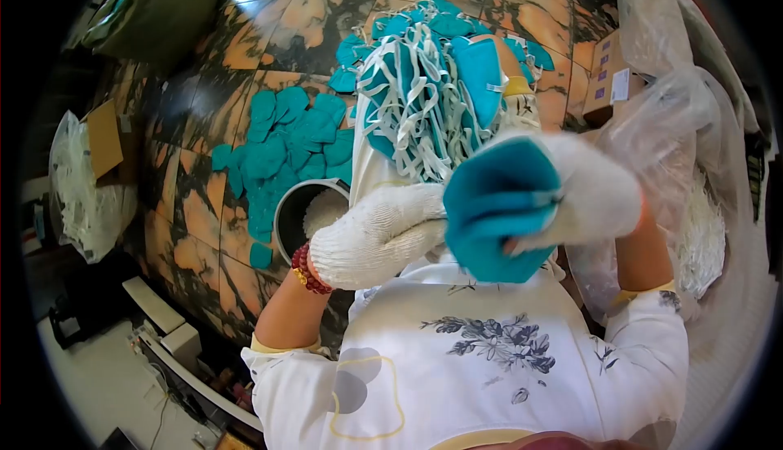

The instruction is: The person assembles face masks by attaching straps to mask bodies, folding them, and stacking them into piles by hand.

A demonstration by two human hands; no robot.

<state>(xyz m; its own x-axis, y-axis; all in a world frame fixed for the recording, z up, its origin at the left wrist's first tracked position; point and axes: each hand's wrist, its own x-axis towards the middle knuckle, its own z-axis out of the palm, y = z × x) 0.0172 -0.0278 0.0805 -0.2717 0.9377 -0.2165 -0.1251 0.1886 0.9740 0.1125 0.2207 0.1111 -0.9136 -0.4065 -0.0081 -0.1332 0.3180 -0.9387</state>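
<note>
A teal cup-shaped face mask [497,213] is held in front of my chest, its hollow side partly showing. My right hand [583,193], in a white knitted glove and blurred by motion, grips the mask's right side. From the other side, my left hand [379,234], gloved the same way, meets the mask's left edge with closed fingers; the fingertips are partly hidden. Just beyond, a heap of teal masks with tangled white straps [420,107] lies across my lap. More teal pieces, with no straps visible, form a pile [285,144] on the floor to the left.
Beside my left wrist stands a round container [286,221] with white material inside. To the right are a cardboard box [603,79] and a large clear plastic bag [665,148] near white strands [701,242]. A plastic-lined box [102,144] and a dark green sack [155,17] are at left.
</note>
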